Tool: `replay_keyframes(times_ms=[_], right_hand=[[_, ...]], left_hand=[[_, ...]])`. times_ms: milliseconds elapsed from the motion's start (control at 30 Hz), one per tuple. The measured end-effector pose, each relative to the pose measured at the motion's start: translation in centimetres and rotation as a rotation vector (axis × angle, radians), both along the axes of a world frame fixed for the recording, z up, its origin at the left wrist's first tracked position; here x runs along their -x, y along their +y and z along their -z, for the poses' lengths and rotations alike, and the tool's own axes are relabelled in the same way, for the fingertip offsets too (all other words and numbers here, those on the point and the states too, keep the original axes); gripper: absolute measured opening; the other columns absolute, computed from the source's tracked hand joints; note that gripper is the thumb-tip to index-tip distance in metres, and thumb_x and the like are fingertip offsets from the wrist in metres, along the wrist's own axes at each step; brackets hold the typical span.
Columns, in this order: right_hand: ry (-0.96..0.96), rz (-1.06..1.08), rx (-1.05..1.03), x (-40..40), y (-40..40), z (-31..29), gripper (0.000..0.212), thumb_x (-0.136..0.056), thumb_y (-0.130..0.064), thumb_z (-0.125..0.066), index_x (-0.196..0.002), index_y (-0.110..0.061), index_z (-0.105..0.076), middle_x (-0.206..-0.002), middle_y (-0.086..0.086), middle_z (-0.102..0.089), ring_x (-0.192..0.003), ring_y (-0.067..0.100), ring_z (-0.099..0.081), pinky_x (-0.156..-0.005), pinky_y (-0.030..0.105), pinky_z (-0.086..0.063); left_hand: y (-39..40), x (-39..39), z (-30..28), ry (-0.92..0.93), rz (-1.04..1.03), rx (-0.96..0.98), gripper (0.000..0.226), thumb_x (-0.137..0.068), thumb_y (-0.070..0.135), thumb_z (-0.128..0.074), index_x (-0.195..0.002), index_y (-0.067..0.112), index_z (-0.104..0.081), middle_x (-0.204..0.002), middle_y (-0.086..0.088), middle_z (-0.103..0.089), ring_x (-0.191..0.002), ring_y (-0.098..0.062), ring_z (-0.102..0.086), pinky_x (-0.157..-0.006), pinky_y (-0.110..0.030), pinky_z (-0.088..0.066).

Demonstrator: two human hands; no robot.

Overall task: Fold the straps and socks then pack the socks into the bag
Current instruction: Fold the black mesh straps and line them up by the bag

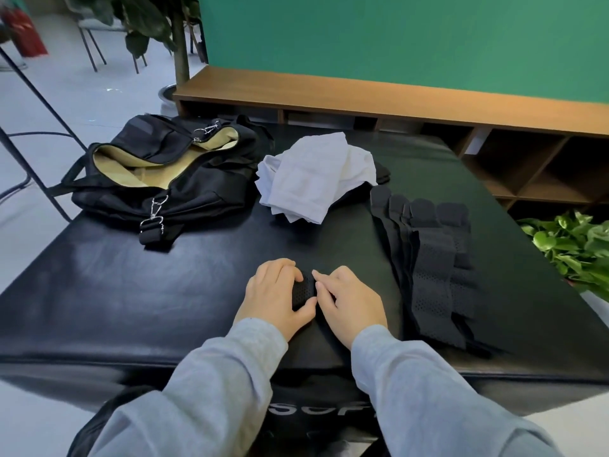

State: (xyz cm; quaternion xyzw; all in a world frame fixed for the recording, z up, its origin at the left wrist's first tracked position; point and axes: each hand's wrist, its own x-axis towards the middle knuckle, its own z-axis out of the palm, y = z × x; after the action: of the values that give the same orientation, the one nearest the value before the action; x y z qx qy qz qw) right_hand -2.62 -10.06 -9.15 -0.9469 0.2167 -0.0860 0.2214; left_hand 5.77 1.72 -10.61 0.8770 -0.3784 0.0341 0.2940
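A small black perforated strap (304,291), folded or rolled short, lies on the black padded table (148,291) near its front edge. My left hand (275,295) curls round its left side, thumb under its near edge. My right hand (346,300) pinches its right side with the fingertips. Several more black perforated straps (431,268) lie flat side by side to the right. A heap of white socks (316,174) sits at mid-table. The black bag (164,173), unzipped with a tan lining showing, lies at the back left.
A low wooden shelf unit (395,103) runs behind the table under a green wall. A leafy green plant (573,245) stands off the table's right edge. A potted tree trunk (180,44) and chair legs stand at the far left.
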Motion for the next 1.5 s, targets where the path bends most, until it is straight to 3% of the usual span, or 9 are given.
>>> replay_keyframes(times_ms=[367,600,700,800,933,1067,1233,1367,1500], right_hand=[[0.006,-0.225,0.309,0.1,1.7,0.4,0.056,-0.082,-0.038,-0.029,-0.128,-0.022,-0.058,-0.123,-0.005,-0.058,-0.115,0.018,-0.053,-0.099,0.036,-0.037],[0.215,-0.316,0.303,-0.6,4.8,0.5,0.087,-0.072,-0.048,0.009,-0.151,-0.018,-0.008,-0.159,-0.007,-0.001,-0.145,0.011,0.005,-0.116,0.033,0.002],[0.226,-0.312,0.319,-0.9,6.7,1.0,0.081,-0.077,-0.048,0.001,-0.15,-0.015,-0.015,-0.159,-0.004,-0.007,-0.146,0.014,-0.002,-0.116,0.037,-0.004],[0.16,-0.247,0.337,-1.5,8.6,0.8,0.067,-0.082,-0.044,-0.023,-0.137,-0.015,-0.049,-0.147,0.0,-0.041,-0.136,0.02,-0.036,-0.108,0.042,-0.031],[0.151,-0.29,0.251,-2.7,10.0,1.2,0.084,-0.073,-0.05,0.005,-0.15,-0.023,-0.014,-0.158,-0.008,-0.004,-0.145,0.015,0.004,-0.116,0.04,0.002],[0.094,-0.276,0.217,-4.1,10.8,0.9,0.085,-0.07,-0.052,0.004,-0.148,-0.028,-0.02,-0.157,-0.012,-0.009,-0.145,0.01,0.004,-0.117,0.037,0.004],[0.053,-0.265,0.197,-4.3,11.0,1.1,0.082,-0.073,-0.052,0.001,-0.145,-0.029,-0.029,-0.155,-0.014,-0.017,-0.144,0.009,-0.002,-0.116,0.035,0.002],[0.014,-0.266,0.195,-4.1,11.0,1.2,0.077,-0.076,-0.051,-0.004,-0.142,-0.028,-0.037,-0.152,-0.013,-0.026,-0.144,0.009,-0.009,-0.115,0.033,0.001],[-0.026,-0.245,0.215,-4.1,11.0,1.8,0.067,-0.081,-0.048,-0.015,-0.133,-0.024,-0.05,-0.145,-0.009,-0.041,-0.141,0.013,-0.025,-0.113,0.033,-0.007]], left_hand=[[4.3,0.6,0.4,-0.018,-0.077,-0.007,0.046,-0.084,0.038,-0.062,-0.125,0.019,-0.056,-0.134,0.009,-0.046,-0.134,-0.01,-0.03,-0.106,-0.023,-0.023],[6.9,-0.4,0.2,-0.033,-0.107,-0.008,0.044,-0.085,0.037,-0.063,-0.125,0.019,-0.056,-0.134,0.01,-0.048,-0.131,-0.012,-0.035,-0.105,-0.024,-0.027],[8.5,-1.2,0.3,-0.012,-0.176,-0.009,0.037,-0.085,0.029,-0.064,-0.12,0.017,-0.06,-0.13,0.006,-0.051,-0.124,-0.017,-0.042,-0.101,-0.027,-0.035],[10.6,-2.3,0.2,-0.074,-0.222,0.084,0.022,-0.073,0.016,-0.076,-0.094,0.015,-0.069,-0.103,0.0,-0.064,-0.09,-0.031,-0.06,-0.073,-0.029,-0.046],[12.8,-3.7,-1.1,-0.05,-0.293,0.212,0.026,-0.073,0.035,-0.055,-0.083,0.016,-0.069,-0.091,0.002,-0.065,-0.081,-0.025,-0.057,-0.077,-0.015,-0.036],[14.4,-5.0,-2.8,-0.044,-0.325,0.296,0.042,-0.071,0.046,-0.042,-0.084,0.016,-0.069,-0.088,0.005,-0.06,-0.083,-0.012,-0.046,-0.079,-0.016,-0.037],[16.1,-7.5,-5.8,-0.074,-0.453,0.141,0.048,-0.077,0.052,-0.039,-0.077,0.011,-0.063,-0.074,0.002,-0.053,-0.082,-0.025,-0.049,-0.069,-0.027,-0.03],[15.4,-9.6,-5.6,0.004,-0.527,-0.26,0.035,-0.085,0.043,-0.057,-0.102,0.012,-0.06,-0.098,-0.003,-0.049,-0.108,-0.027,-0.039,-0.08,-0.031,-0.035],[15.4,-9.5,-3.6,0.101,-0.514,-0.159,0.064,-0.079,0.033,-0.07,-0.133,0.014,-0.041,-0.137,-0.005,-0.036,-0.122,-0.029,-0.037,-0.1,-0.04,-0.036]])
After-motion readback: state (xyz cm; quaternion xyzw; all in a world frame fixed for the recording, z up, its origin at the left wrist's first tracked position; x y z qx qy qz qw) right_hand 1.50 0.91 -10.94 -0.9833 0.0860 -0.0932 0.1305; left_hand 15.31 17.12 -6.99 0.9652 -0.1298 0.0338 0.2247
